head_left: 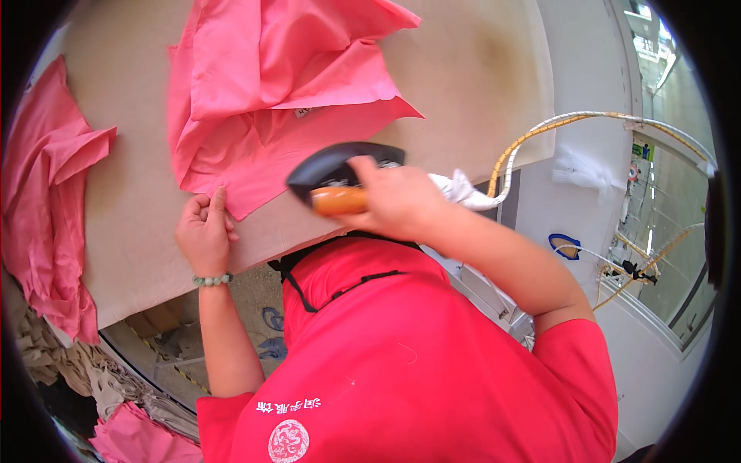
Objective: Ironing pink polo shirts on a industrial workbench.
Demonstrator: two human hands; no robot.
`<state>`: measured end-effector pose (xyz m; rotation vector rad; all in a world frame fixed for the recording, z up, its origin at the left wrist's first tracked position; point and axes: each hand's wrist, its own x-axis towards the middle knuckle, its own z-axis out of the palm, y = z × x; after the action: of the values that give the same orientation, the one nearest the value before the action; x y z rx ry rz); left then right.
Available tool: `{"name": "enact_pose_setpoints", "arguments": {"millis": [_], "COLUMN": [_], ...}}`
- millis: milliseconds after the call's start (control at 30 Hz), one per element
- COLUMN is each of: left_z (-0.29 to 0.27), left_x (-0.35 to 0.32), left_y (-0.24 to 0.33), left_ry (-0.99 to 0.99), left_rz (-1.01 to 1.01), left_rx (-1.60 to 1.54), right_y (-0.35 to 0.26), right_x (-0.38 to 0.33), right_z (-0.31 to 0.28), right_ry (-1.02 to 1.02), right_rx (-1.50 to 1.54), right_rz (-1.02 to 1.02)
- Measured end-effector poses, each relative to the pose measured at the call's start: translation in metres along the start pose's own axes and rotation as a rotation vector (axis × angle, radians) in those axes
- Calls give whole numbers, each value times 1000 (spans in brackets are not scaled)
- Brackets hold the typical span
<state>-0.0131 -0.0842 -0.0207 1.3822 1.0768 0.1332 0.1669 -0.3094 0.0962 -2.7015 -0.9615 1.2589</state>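
Observation:
A pink garment (pixel 255 69) lies spread and partly folded on the beige padded ironing table (pixel 471 69). At its near left corner, my left hand (pixel 207 225) pinches the edge of the cloth between thumb and fingers. My right hand (pixel 401 202) is wrapped round the orange handle of a dark iron (pixel 347 163). The iron sits by the garment's near right edge, its pointed end toward the left; motion blurs it slightly. Whether its sole touches the cloth, I cannot tell. A small pale label (pixel 306 112) shows on the garment.
White and yellow hoses (pixel 571 116) run from the iron to the right. Another pink garment (pixel 50 185) hangs over the table's left edge. Below left are piled beige cloths (pixel 100 378) and more pink cloth (pixel 139 436). A blue-rimmed holder (pixel 565 247) is at the right.

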Motion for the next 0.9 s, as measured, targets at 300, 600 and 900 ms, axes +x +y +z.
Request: {"name": "enact_pose_setpoints", "arguments": {"millis": [300,600,900], "left_z": [4,38,38], "left_x": [1,-17,-45], "left_y": [12,24,18], "left_ry": [-2,48,11], "left_rz": [4,-214,-208], "left_rx": [15,-96,-47], "right_y": [234,114,200], "right_x": [5,45,89], "right_z": [-69,-44,-11], "right_ry": [407,753,157], "right_rx": [-24,-240,763], "right_rz": [292,-275,0]}}
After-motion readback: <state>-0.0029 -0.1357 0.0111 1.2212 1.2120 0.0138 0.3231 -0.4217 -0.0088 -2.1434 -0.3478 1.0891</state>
